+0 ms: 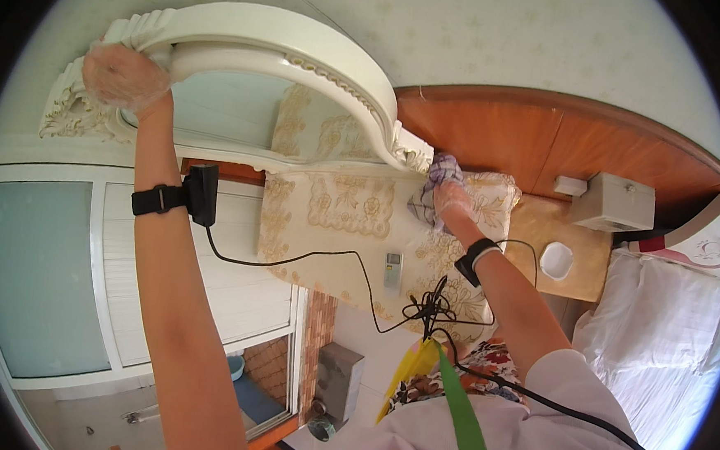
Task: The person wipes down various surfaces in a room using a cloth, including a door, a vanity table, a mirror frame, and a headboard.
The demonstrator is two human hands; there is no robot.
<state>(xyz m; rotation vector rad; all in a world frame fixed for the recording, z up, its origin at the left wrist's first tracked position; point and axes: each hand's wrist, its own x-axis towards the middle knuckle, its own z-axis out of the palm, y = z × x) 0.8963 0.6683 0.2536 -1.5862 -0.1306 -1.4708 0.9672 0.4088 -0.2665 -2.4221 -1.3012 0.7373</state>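
A white mirror frame [236, 25] with carved ornament stands against the wall, around a mirror pane [225, 108] that reflects the tablecloth. My left hand [125, 77], in a clear plastic glove, grips the frame's upper left part; its fingertips are hidden. At the frame's lower right end, my right hand [454, 200] holds a purple-and-white plaid cloth [423, 207]. A clear glove covers this hand too. Beneath the cloth lies a cream tablecloth with gold flowers [291, 233], and a remote control [393, 273] rests on it.
Black cables [432, 310] hang in front of me, running to both wrist straps. On the right are a wooden headboard [483, 133], a grey box [615, 200], a white dish [556, 260] and a bed pillow [652, 305]. A sliding door [41, 273] is at left.
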